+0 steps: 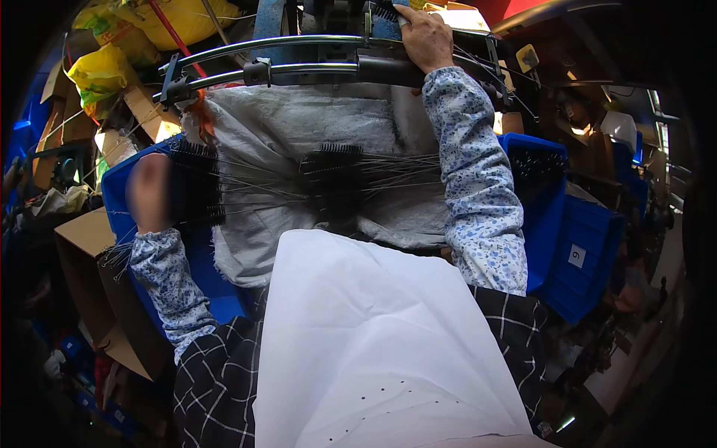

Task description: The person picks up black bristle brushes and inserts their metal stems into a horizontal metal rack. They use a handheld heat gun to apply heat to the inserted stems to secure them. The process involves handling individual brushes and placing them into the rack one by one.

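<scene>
My left hand [151, 193], smeared in the picture, is at the left beside a bundle of black bristle brushes [198, 183] with thin wire stems, over a blue bin [118, 183]. Its fingers cannot be made out. Far ahead, my right hand [427, 39] reaches up to a machine with curved metal rails [314, 68]. Its fingers are bent and closed at a worn blue block [385, 28] with dark bristles beside it; what they grip is hidden. Between my arms, more black wire brushes [328, 175] lie on a whitish woven sack [321, 112], their stems pointing sideways.
On the right stand a blue bin [534, 201] with dark brushes in it and another blue crate [586, 254]. An open cardboard box [112, 291] is at the left. Yellow plastic bags [104, 75] and a red rod [170, 28] are at the far left.
</scene>
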Demonstrator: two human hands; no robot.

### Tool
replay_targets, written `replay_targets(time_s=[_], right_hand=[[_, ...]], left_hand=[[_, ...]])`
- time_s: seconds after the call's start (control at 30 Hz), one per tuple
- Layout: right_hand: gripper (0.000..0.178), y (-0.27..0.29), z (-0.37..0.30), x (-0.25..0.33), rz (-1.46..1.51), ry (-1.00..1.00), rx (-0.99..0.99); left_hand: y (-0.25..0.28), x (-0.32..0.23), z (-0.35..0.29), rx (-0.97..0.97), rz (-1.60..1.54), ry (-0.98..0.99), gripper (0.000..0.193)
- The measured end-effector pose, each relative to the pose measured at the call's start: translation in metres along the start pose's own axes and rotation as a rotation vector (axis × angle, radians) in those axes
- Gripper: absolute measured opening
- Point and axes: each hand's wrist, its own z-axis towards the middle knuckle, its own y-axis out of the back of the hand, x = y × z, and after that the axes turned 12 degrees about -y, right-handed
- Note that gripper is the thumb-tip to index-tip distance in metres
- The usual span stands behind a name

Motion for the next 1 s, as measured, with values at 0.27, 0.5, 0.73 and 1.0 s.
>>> replay_targets(time_s=[0.27, 0.5, 0.73, 1.0], right_hand=[[0.031, -0.017, 0.015, -0.025, -0.094, 0.027, 0.055], [0.035, 0.01, -0.015, -0.027, -0.354, -0.11, -0.17], [0.04, -0.001, -0.009, -0.015, -0.052, -0.209, 0.005], [0.04, -0.011, -0.009, 0.002, -0.017, -0.172, -0.042]], left_hand=[[0.012, -0.031, 0.007, -0.249, 0.063, -0.174, 0.024], [0.105, -0.067, -0.004, -0.654, -0.114, -0.549, 0.018], [0.134, -0.065, -0.014, -0.496, 1.6, -0.804, 0.024], [0.137, -0.053, -0.031, -0.674, 1.118, -0.533, 0.027]])
